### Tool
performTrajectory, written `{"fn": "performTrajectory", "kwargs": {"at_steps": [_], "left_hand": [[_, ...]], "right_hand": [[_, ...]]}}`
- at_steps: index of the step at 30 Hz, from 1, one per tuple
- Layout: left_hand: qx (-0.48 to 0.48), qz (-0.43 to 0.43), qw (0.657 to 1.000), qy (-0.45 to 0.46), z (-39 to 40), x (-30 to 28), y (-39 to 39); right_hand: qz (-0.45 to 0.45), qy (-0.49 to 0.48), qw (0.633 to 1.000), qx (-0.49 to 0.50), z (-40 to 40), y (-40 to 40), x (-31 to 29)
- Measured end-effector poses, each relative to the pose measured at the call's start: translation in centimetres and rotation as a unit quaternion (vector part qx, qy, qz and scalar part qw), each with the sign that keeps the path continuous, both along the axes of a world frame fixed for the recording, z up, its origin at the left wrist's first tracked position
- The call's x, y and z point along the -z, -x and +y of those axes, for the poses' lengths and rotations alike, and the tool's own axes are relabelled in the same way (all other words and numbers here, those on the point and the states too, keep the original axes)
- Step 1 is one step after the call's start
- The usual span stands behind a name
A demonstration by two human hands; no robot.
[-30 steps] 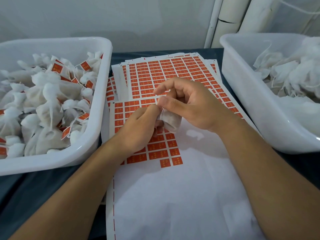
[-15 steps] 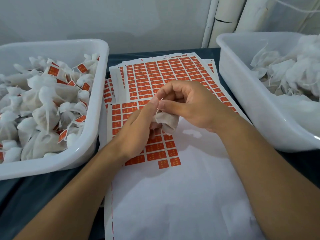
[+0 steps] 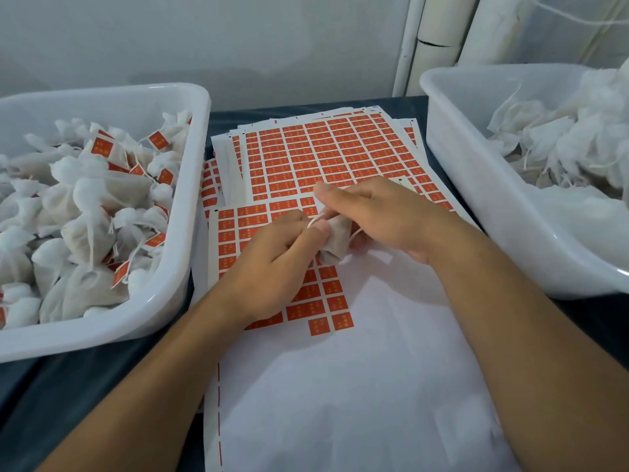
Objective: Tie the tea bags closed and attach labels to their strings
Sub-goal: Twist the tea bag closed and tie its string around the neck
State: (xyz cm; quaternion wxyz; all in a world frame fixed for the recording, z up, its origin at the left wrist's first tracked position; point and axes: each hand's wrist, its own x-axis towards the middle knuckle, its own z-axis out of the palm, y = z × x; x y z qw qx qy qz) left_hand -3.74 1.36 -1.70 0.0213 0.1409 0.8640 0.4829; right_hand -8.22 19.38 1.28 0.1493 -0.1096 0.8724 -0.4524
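Change: half a second ago the right hand (image 3: 381,219) had its fingers arched high over the tea bag (image 3: 337,241) with the left thumb reaching up to meet them; now both hands have dropped closer to the sheet and drawn slightly apart, and a short run of string (image 3: 316,220) shows taut between them.
Left hand: the left hand (image 3: 272,253) is curled, its thumb and fingertips pinched on the near end of the string, just left of the bag's neck.
Right hand: fingers curled round the bag's top, clamping the gathered neck; a loop of string trails below its palm.
Tea bag: hangs between the two hands, its body pointing down and touching or just above the part-used label sheet (image 3: 316,301); which of the two I cannot tell.
Meaning: judging by the taut string, the drawstring is being pulled tight, so the closing step looks nearly done; no label is on this string yet.
Next: a label would likely come from the orange rows directly under the hands.
Left of the left hand: the left tub (image 3: 190,185), holding tied bags with orange labels.
Right of the right hand: the right tub (image 3: 452,158), holding loose, unlabelled bags.
Beyond the hands: a stack of full label sheets (image 3: 333,148) on the dark table (image 3: 68,386).
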Motion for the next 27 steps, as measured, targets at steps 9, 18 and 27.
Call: {"fn": "performTrajectory", "kwargs": {"at_steps": [9, 18, 27], "left_hand": [[-0.014, 0.032, 0.997, 0.061, 0.13, 0.16, -0.07], [-0.014, 0.060, 0.996, 0.065, -0.01, 0.22, -0.15], [-0.011, 0.012, 1.000, -0.007, -0.03, 0.08, -0.77]], "right_hand": [[0.064, 0.046, 0.996, -0.037, -0.09, -0.32, -0.32], [0.131, 0.019, 0.991, -0.029, -0.04, -0.11, -0.35], [0.255, 0.024, 0.967, -0.013, -0.80, -0.27, -0.17]]}}
